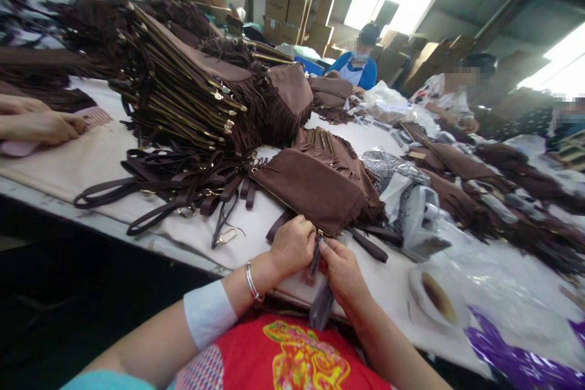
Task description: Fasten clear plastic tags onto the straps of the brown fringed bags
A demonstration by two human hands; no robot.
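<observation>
A brown fringed pouch (315,189) lies at the table's front edge with a zipper along its near side. Both hands meet at its near corner, by a small metal ring. My left hand (295,245), with a bracelet at the wrist, is closed at the strap end beside the ring. Fingers of my right hand (342,268) pinch the top of a dark strip (322,304) that hangs down over the edge. Left of the pouch lies a heap of dark wrist straps (183,183) with metal rings.
A tall stack of brown zippered pouches (183,85) stands behind the straps. Another person's hands (46,122) rest on the table at far left. To the right are a tape roll (436,295), clear plastic bags (512,298) and more brown pouches (457,195). Several people sit beyond.
</observation>
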